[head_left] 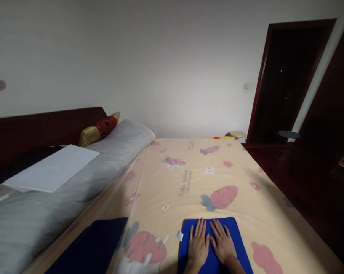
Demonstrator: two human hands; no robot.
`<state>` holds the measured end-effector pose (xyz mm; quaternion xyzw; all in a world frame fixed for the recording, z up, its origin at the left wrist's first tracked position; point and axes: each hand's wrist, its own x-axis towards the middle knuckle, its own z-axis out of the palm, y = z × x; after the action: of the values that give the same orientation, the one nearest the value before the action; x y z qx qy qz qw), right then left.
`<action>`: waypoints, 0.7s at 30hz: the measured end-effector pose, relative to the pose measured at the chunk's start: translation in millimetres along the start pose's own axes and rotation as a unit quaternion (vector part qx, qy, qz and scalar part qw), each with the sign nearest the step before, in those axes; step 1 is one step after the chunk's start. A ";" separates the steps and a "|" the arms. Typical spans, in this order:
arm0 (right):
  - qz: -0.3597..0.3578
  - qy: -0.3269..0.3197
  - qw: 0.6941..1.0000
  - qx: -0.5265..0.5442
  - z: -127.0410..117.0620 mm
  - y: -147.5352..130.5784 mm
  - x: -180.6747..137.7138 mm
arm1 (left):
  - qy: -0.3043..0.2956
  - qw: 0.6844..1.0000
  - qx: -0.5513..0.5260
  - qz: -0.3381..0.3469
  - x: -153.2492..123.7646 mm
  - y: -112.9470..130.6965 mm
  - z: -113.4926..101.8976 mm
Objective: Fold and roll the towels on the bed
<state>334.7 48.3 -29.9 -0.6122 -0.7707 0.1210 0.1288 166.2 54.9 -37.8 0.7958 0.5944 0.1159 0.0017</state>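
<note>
A folded bright blue cloth point(240, 239) lies on the cream bedsheet point(189, 175) printed with red carrots, near the bed's close edge. My left hand point(198, 243) lies flat on the cloth, fingers stretched out and pointing away from me. Right beside it my right hand point(222, 240) also rests flat on the cloth, its fingers extended and nearly touching the left hand. Neither hand holds anything. A small white tag point(180, 236) sticks out at the cloth's left edge.
A dark navy cloth point(94, 247) lies at the near left. A long grey bolster point(74, 182) runs along the dark headboard point(40, 129), bearing a white flat board point(53, 167) and a red-gold cushion point(99, 129). A dark doorway point(288, 80) and round stool point(237, 134) stand at the right.
</note>
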 end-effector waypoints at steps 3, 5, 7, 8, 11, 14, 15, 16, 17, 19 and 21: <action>0.088 0.039 0.995 -0.031 -4.3 36.7 -8.8 | 0.039 0.996 0.037 -0.070 -8.8 -16.5 -6.1; 0.138 0.057 0.987 -0.052 -1.3 57.5 -13.9 | 0.062 0.990 0.065 -0.112 -13.4 -23.1 -7.0; 0.156 0.061 0.984 -0.065 5.5 69.7 -16.3 | 0.068 0.986 0.080 -0.128 -15.4 -24.3 -5.8; 0.157 0.062 0.983 -0.068 9.2 72.8 -16.2 | 0.065 0.986 0.083 -0.130 -15.3 -23.4 -5.2; 0.153 0.066 0.984 -0.069 14.0 76.1 -12.4 | 0.036 0.987 0.084 -0.136 -11.2 -20.5 -8.5; 0.147 0.049 0.986 -0.068 3.5 75.2 -6.6 | -0.038 0.986 0.067 -0.148 -4.1 -22.3 -22.7; 0.147 0.045 0.986 -0.070 -1.8 72.7 -5.6 | -0.066 0.984 0.061 -0.152 -2.3 -23.1 -28.5; 0.150 0.046 0.985 -0.074 -6.4 68.3 -5.7 | -0.085 0.983 0.057 -0.154 -1.5 -23.0 -33.4; 0.150 0.052 0.984 -0.077 -9.2 61.6 -7.2 | -0.090 0.983 0.055 -0.153 -2.0 -21.4 -36.6; 0.133 0.075 0.986 -0.073 -6.8 41.8 -14.7 | -0.058 0.989 0.050 -0.128 -8.2 -12.1 -34.7; 0.082 0.082 0.992 -0.050 6.8 18.2 -27.9 | -0.008 0.998 0.031 -0.060 -21.2 4.2 -19.6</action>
<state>354.9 24.9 -44.0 -0.6869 -0.7097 0.0419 0.1508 160.9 30.9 -22.0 0.7593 0.6442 0.0913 -0.0112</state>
